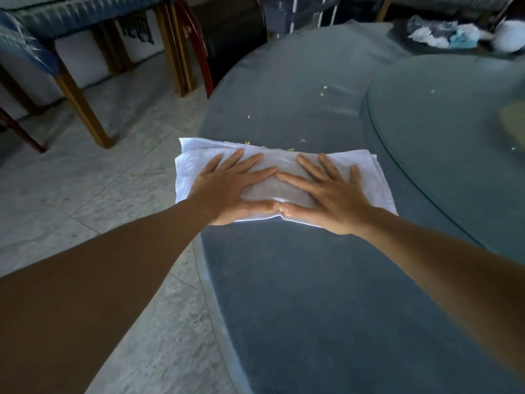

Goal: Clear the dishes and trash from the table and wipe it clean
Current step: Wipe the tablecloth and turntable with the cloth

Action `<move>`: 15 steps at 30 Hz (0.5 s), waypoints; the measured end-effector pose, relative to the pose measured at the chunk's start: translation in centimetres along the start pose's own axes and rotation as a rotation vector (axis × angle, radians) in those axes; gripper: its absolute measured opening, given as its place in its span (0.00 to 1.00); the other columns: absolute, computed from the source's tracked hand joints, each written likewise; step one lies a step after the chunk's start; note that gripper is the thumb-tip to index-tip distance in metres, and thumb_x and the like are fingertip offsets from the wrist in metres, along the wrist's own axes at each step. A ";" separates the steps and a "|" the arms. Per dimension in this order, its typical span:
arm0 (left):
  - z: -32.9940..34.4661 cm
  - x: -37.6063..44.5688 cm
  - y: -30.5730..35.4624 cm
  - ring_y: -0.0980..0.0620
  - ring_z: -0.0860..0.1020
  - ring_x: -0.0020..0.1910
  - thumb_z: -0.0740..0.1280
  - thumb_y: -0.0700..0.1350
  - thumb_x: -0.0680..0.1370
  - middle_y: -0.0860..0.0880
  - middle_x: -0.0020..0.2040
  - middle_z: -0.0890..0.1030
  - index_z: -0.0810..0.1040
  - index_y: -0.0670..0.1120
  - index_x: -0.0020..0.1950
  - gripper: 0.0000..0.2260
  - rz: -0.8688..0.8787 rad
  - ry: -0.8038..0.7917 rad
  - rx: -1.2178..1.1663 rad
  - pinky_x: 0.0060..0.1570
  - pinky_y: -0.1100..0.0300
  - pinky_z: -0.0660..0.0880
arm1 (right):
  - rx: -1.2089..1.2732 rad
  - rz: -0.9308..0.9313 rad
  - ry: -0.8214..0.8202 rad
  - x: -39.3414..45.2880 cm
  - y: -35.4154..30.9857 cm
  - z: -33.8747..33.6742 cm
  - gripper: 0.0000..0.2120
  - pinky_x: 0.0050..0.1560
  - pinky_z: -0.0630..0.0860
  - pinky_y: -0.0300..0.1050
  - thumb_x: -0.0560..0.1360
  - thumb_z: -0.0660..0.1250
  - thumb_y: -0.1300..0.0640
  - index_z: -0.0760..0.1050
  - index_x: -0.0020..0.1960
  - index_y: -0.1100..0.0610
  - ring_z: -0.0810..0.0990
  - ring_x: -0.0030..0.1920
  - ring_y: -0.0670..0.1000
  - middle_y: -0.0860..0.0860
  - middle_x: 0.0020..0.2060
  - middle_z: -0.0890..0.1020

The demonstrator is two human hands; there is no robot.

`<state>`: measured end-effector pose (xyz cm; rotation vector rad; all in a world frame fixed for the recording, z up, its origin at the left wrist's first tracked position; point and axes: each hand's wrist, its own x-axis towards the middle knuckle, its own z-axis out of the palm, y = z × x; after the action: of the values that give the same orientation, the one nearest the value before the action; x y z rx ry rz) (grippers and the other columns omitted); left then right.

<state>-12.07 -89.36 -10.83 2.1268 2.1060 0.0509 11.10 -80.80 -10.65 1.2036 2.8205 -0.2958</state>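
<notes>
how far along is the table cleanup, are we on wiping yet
Yes, wiping is in hand. No dishes show on the near part of the table. The left hand and right hand press flat on a folded white cloth there. Left to do: crumbs lie beyond the cloth, specks sit on the glass turntable, and a pile of crumpled trash waits at the far edge.

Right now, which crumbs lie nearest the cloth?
The yellow crumbs touching the white cloth's far edge; the other specks sit apart, farther up the table.
</notes>
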 end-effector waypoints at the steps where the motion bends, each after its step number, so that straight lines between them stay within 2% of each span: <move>1: -0.1 1.1 -0.8 0.55 0.40 0.82 0.41 0.83 0.65 0.64 0.82 0.43 0.44 0.73 0.77 0.41 0.016 0.002 0.003 0.80 0.45 0.41 | 0.003 0.020 0.005 1.0 0.0 -0.1 0.37 0.73 0.42 0.78 0.66 0.41 0.15 0.41 0.73 0.19 0.36 0.83 0.53 0.38 0.83 0.40; 3: -0.3 3.4 -2.3 0.55 0.40 0.82 0.43 0.82 0.67 0.63 0.82 0.44 0.44 0.72 0.78 0.40 0.054 0.007 0.001 0.80 0.45 0.42 | 0.012 0.060 0.012 2.9 0.1 -0.4 0.40 0.73 0.40 0.78 0.62 0.37 0.13 0.41 0.73 0.19 0.36 0.83 0.52 0.38 0.82 0.39; 6: -0.9 6.7 -4.2 0.54 0.41 0.82 0.41 0.82 0.66 0.63 0.82 0.44 0.45 0.71 0.78 0.41 0.113 -0.008 0.004 0.80 0.45 0.42 | 0.012 0.114 0.004 5.4 0.4 -0.8 0.44 0.74 0.41 0.77 0.58 0.33 0.11 0.40 0.73 0.19 0.35 0.83 0.51 0.37 0.82 0.39; 11: -1.9 11.6 -6.3 0.55 0.41 0.82 0.43 0.82 0.67 0.63 0.82 0.44 0.46 0.71 0.79 0.41 0.179 -0.031 -0.011 0.79 0.46 0.41 | 0.010 0.196 0.026 9.0 1.3 -1.3 0.41 0.74 0.42 0.77 0.60 0.35 0.13 0.39 0.73 0.18 0.37 0.83 0.52 0.36 0.82 0.39; 15: -2.2 15.0 -7.4 0.55 0.41 0.82 0.42 0.82 0.65 0.63 0.82 0.44 0.47 0.72 0.78 0.42 0.233 -0.040 -0.044 0.79 0.45 0.41 | 0.022 0.248 0.009 11.2 2.2 -1.7 0.40 0.74 0.39 0.76 0.61 0.37 0.13 0.38 0.72 0.18 0.35 0.83 0.52 0.35 0.82 0.38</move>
<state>-19.46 -74.16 -10.79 2.3147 1.8094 0.0789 4.97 -71.05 -10.74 1.5424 2.6412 -0.3072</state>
